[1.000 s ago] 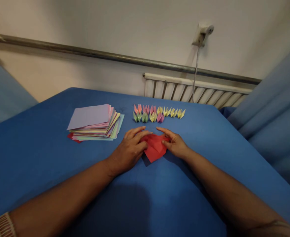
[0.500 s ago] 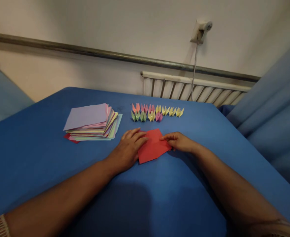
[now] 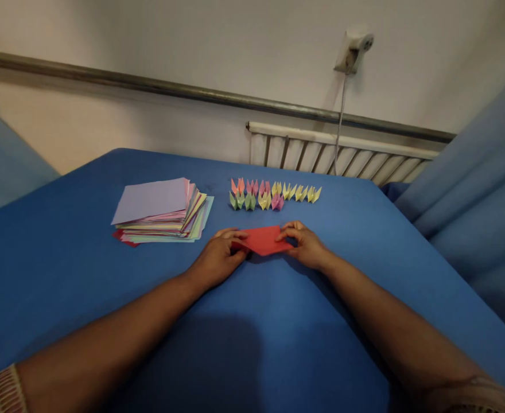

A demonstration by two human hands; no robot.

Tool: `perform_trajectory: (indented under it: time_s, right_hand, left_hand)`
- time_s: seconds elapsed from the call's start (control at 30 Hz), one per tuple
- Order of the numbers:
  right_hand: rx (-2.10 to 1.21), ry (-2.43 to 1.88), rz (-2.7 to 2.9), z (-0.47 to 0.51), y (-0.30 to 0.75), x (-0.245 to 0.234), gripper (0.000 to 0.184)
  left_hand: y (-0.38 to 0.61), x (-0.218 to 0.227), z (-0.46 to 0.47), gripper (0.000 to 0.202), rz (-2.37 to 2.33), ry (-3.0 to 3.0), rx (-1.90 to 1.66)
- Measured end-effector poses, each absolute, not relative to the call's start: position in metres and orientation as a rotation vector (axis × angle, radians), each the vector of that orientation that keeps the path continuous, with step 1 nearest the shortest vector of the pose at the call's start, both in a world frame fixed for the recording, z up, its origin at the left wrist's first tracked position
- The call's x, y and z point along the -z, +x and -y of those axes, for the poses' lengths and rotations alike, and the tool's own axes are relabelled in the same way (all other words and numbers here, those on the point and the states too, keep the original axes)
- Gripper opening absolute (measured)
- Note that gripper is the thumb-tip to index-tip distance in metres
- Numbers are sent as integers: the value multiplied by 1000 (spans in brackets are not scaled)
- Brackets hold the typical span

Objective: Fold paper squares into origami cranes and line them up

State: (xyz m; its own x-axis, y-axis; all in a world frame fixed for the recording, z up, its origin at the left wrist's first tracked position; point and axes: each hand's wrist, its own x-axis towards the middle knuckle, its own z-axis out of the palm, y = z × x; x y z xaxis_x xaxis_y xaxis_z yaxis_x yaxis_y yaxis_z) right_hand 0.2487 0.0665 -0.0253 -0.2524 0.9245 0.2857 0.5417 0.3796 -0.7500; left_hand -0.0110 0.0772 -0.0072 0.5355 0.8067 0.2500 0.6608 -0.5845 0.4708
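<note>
A red sheet of paper (image 3: 263, 240) is held between my two hands over the blue table. My left hand (image 3: 218, 256) grips its left end, thumb below and fingers on top. At the right end, my right hand (image 3: 302, 243) pinches the paper with its fingers curled. The near edge comes to a blunt point at the middle, and the sheet looks partly bent or folded. Just beyond it stand several small folded paper cranes (image 3: 264, 199) in two rows, coloured orange, pink, green and yellow.
On the left of the blue table (image 3: 158, 321) lies a thick stack of coloured paper (image 3: 155, 201), lilac on top. Behind are a white radiator (image 3: 295, 150), a metal pipe (image 3: 192, 92) and a socket with a cord (image 3: 351, 54). A blue curtain (image 3: 485, 189) hangs at right.
My left hand has gone from lying on the paper to gripping its left end. The paper's near part has been brought up and away from me, so less of its face shows.
</note>
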Motion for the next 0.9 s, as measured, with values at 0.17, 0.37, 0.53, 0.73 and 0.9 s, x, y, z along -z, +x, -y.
perform_trajectory:
  time_s: [0.17,0.37,0.53,0.73,0.9]
  right_hand:
    - [-669,-1333,1826,-69,241,34,17]
    - [-364,-1632,1949,-60,238,24,21]
    - [-140,-1534,2126,-42,220,9,46]
    - [-361,-1274,2491,-20,199,2,67]
    - [-406,-1146,2607,-19,199,6,74]
  left_hand:
    - [-13,10,-82,37,-1352,2402,-653]
    - [-14,4,-83,32,-1475,2529,-579]
    - [-11,4,-77,62,-1556,2604,-660]
    - [4,-3,-53,59,-1058,2761,-519]
    - [6,-5,-41,81,-905,2742,-334]
